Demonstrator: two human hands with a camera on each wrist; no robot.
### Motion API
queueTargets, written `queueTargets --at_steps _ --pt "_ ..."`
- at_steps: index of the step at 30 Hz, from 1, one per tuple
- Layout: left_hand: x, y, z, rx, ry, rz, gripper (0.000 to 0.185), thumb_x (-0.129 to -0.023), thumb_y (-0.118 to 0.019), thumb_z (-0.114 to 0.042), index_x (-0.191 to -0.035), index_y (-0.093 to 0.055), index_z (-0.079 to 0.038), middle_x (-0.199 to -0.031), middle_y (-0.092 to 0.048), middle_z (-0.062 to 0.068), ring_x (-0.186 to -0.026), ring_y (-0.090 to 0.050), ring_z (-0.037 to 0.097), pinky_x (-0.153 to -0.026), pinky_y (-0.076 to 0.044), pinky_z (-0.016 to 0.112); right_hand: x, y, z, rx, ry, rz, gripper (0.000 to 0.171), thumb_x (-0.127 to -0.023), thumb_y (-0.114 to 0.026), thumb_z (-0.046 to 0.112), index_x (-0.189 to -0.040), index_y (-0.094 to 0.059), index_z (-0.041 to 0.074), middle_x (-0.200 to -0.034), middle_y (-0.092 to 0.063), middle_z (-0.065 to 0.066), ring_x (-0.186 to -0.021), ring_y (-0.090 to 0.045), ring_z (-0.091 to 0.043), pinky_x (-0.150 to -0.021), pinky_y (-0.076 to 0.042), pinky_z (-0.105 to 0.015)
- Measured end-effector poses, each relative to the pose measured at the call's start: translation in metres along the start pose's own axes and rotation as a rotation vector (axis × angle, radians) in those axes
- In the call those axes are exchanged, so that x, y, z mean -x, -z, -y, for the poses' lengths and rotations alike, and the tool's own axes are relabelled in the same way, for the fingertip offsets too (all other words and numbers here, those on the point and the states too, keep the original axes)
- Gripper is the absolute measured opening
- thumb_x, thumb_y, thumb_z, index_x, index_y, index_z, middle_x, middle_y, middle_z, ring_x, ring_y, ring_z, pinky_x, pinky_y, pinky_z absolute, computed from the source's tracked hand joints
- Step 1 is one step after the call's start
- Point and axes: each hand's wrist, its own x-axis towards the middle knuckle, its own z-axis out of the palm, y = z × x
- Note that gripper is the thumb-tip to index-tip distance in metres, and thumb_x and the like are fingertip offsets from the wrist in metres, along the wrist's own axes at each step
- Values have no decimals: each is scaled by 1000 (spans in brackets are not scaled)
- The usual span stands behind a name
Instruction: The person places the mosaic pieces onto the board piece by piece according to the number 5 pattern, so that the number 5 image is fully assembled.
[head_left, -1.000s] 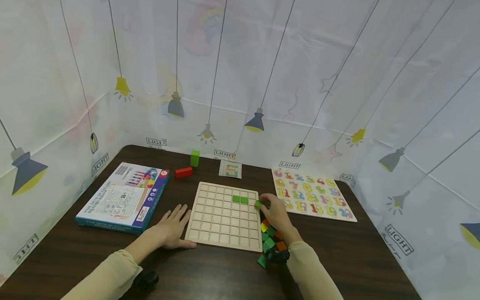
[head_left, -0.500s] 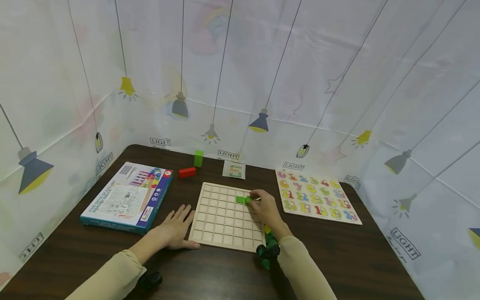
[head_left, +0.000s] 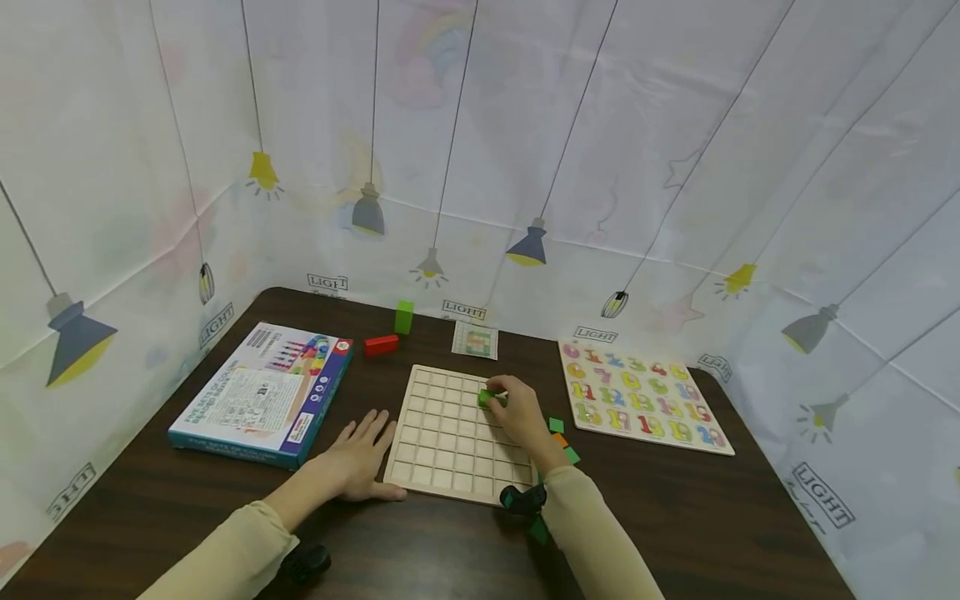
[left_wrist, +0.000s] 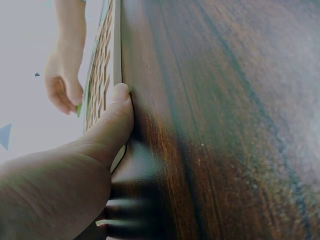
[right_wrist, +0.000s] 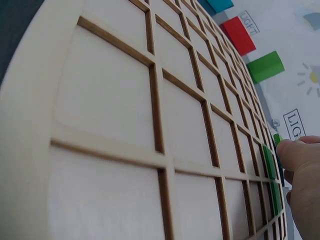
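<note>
A wooden grid board lies in the middle of the table, seen close up in the right wrist view. My left hand rests on the table with fingers spread; its thumb is against the board's edge in the left wrist view. Over the upper part of the board, my right hand pinches a small green tile between thumb and fingers. Two green tiles sit in neighbouring cells right beside those fingertips. In the head view the hand partly hides them.
Loose green and orange tiles lie right of the board, partly under the right arm. Behind it are a red block, a green block and a pattern card. A boxed set lies left, a number board right.
My right hand has moved left from the board's right edge to over the placed green tiles, carrying the green tile. The left hand stays put; the head view has shifted slightly.
</note>
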Motion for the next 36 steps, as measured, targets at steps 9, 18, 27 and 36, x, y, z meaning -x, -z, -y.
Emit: queueTargets --at_steps 9,18,27,36 --pt "0 1 -8 -24 -3 -9 104 -79 -57 -69 -148 -24 0 -154 -14 22 -141 -10 37 -109 -14 55 -6 -9 7 8 -20 49 24 -87 -68 9 -110 -65 2 -104 -65 -7 -101 -55 -25 -86 -47 -41" --pt "1 0 -9 -25 -8 -11 103 -79 -58 -67 -148 -24 1 -153 -14 22 -141 -10 37 -109 -15 55 -5 -15 9 15 -1 41 25 -85 -70 6 -109 -65 2 -101 -65 -8 -101 -54 -26 -84 -47 -43" --pt "1 -2 -5 -20 1 -17 104 -79 -58 -68 -148 -22 1 -154 -13 21 -141 -9 37 -109 -15 55 -7 -18 11 13 -36 75 24 -87 -68 9 -111 -66 4 -105 -65 -7 -103 -54 -24 -87 -46 -41" --pt "-1 -2 0 -17 4 -14 105 -78 -57 -69 -148 -22 1 -154 -13 22 -141 -9 37 -109 -14 56 -8 -16 16 -13 -33 85 29 -86 -68 7 -115 -63 2 -109 -64 -10 -102 -56 -25 -85 -48 -39"
